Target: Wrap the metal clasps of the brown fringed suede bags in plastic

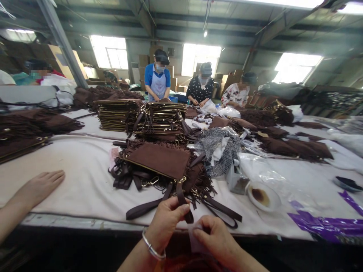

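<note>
- The table (82, 170), pale and cloth-covered, is running across the view; its front edge is lying just behind the working hands. Open room is stretching to the left of the near bag.
- Two stacks of brown bags (117, 118) (160, 121) are standing behind, apparently waiting or finished; which, I cannot tell.
- One fringed bag (159, 158) is lying in front of the stacks, its strap hanging toward the front edge. Work on it is seemingly under way, not finished.
- Purple plastic (320, 223) and a stained bowl (259, 196) are crowding the right side.
- Another person's hand (47, 187) is resting flat at far left, limiting reach there.
- The left hand (163, 223) is pinching the strap (180, 192) near its looped end.
- The right hand (215, 234) is pinching a thin pale cloth (195, 243) beside it; strap and cloth are probably still needing attention.
</note>
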